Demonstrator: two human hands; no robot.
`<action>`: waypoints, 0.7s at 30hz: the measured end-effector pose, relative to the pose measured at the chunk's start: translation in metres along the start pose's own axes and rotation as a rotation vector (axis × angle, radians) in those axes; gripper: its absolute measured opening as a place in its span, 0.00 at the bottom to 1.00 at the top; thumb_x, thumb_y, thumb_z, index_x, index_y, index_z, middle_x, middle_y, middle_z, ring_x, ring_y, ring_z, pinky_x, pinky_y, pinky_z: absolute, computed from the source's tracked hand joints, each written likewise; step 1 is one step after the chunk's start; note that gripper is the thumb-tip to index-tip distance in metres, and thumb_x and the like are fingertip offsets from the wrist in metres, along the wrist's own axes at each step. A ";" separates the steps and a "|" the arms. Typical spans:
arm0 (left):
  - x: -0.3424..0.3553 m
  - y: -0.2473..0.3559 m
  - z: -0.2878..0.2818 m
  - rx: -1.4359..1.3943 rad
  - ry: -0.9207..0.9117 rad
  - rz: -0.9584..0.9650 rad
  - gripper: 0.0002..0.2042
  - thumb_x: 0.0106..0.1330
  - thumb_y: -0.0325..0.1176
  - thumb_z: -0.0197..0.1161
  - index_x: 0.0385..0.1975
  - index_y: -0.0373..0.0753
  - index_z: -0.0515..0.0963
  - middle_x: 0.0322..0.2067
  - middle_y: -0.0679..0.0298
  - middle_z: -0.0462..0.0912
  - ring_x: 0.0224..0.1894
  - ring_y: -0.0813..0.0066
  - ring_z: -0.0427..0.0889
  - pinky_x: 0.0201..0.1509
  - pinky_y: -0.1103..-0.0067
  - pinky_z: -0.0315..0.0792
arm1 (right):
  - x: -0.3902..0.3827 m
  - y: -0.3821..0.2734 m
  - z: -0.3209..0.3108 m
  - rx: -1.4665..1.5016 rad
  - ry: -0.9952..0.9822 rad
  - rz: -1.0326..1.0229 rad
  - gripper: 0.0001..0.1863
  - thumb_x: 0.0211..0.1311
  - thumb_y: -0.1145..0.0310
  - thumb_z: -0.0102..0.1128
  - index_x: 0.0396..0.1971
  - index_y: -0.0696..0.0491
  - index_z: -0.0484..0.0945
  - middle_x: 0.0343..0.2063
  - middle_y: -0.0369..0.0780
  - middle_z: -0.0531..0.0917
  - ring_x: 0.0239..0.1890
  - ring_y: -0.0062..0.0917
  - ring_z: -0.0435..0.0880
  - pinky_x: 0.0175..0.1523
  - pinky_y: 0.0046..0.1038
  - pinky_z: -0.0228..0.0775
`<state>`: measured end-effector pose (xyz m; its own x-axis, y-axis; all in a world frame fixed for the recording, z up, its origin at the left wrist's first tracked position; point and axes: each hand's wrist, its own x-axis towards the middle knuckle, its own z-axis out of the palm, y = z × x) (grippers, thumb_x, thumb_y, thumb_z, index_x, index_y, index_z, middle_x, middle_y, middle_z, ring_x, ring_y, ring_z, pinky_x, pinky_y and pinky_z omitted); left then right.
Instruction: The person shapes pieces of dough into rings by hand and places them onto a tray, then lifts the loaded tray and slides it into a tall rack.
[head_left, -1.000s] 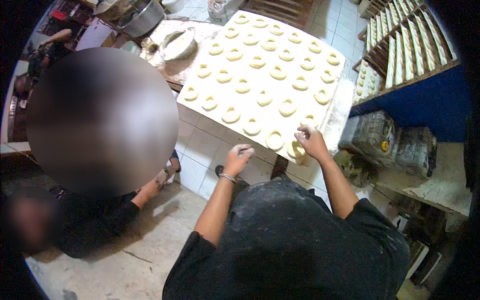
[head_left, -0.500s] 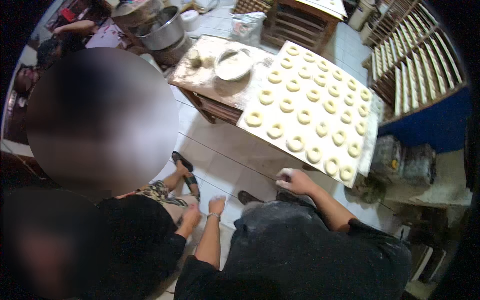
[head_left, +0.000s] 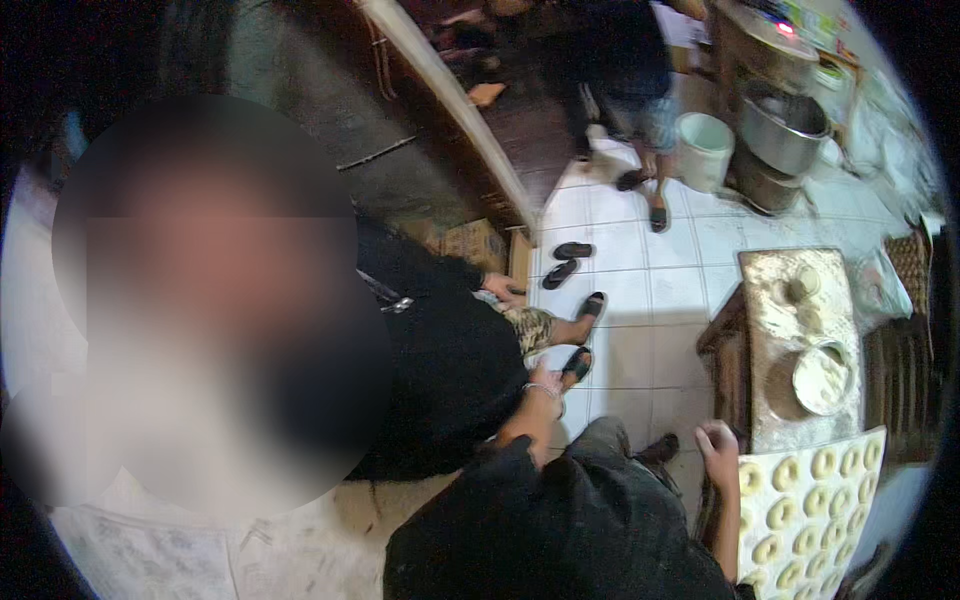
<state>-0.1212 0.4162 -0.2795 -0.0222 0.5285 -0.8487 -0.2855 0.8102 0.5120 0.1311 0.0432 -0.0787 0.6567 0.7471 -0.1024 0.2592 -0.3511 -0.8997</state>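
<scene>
My right hand (head_left: 717,443) hangs beside the front left edge of a white board (head_left: 757,462) that carries rows of pale dough rings (head_left: 787,468). Its fingers are loosely bent and a little apart, with nothing seen in them. My left hand (head_left: 544,378), a bracelet at its wrist, is low on the left, close to a seated person's leg and dark sandal; its fingers are blurred, and whether they hold anything is unclear. Beyond the board, a floury wooden table (head_left: 775,395) bears a bowl of flour (head_left: 822,380) and a small jar (head_left: 803,284).
A seated person in black (head_left: 440,370) is close on my left. Another person (head_left: 625,70) stands at the back. Loose sandals (head_left: 567,262) lie on the tiled floor. A pale bucket (head_left: 703,150) and a large metal pot (head_left: 783,120) are at the back right.
My view has swung left, so the board and table now appear farther right. The seated person and the back of the room show more. Both my hands stay low, and the right is still beside the board.
</scene>
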 end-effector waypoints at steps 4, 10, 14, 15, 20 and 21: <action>0.031 0.029 -0.013 0.265 -0.195 0.380 0.14 0.72 0.40 0.53 0.44 0.36 0.77 0.48 0.54 0.80 0.48 0.59 0.81 0.51 0.61 0.77 | 0.110 -0.059 -0.025 -0.028 -0.139 0.021 0.18 0.64 0.58 0.66 0.42 0.59 0.80 0.35 0.47 0.86 0.38 0.34 0.85 0.46 0.33 0.75; 0.118 0.019 0.070 1.129 -0.672 0.310 0.21 0.73 0.50 0.49 0.58 0.47 0.74 0.64 0.60 0.72 0.60 0.61 0.74 0.60 0.66 0.68 | 0.221 -0.034 -0.016 0.119 -0.092 0.165 0.21 0.65 0.52 0.65 0.44 0.55 0.80 0.35 0.44 0.85 0.36 0.33 0.84 0.45 0.34 0.74; 0.148 0.035 0.229 0.837 -0.554 -0.214 0.15 0.70 0.43 0.57 0.49 0.44 0.79 0.49 0.62 0.83 0.48 0.65 0.81 0.45 0.65 0.76 | 0.257 -0.016 -0.010 0.104 0.035 0.334 0.22 0.64 0.52 0.65 0.45 0.57 0.79 0.35 0.45 0.85 0.37 0.36 0.84 0.44 0.35 0.74; 0.158 0.041 0.275 0.906 -0.567 -0.210 0.14 0.69 0.42 0.58 0.48 0.43 0.80 0.46 0.62 0.84 0.47 0.65 0.82 0.43 0.65 0.77 | 0.262 -0.005 -0.008 0.077 0.033 0.410 0.23 0.64 0.51 0.65 0.45 0.57 0.79 0.35 0.46 0.85 0.38 0.37 0.84 0.45 0.36 0.74; 0.142 0.083 0.530 1.683 -1.046 0.414 0.13 0.66 0.30 0.65 0.46 0.30 0.77 0.34 0.59 0.84 0.31 0.77 0.80 0.35 0.80 0.77 | 0.258 0.019 -0.005 0.074 0.197 0.772 0.24 0.63 0.48 0.63 0.42 0.57 0.81 0.39 0.50 0.84 0.43 0.41 0.83 0.48 0.41 0.73; 0.152 0.092 0.575 1.706 -1.128 0.470 0.14 0.65 0.30 0.64 0.46 0.29 0.77 0.33 0.59 0.83 0.30 0.77 0.79 0.34 0.80 0.75 | 0.256 0.016 -0.002 0.147 0.230 0.845 0.24 0.63 0.47 0.63 0.39 0.57 0.81 0.40 0.51 0.83 0.45 0.42 0.83 0.49 0.42 0.73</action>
<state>0.3996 0.7172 -0.2851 0.8287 0.0707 -0.5552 0.5382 -0.3730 0.7558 0.3047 0.2271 -0.1180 0.7176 0.1340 -0.6834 -0.4594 -0.6465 -0.6091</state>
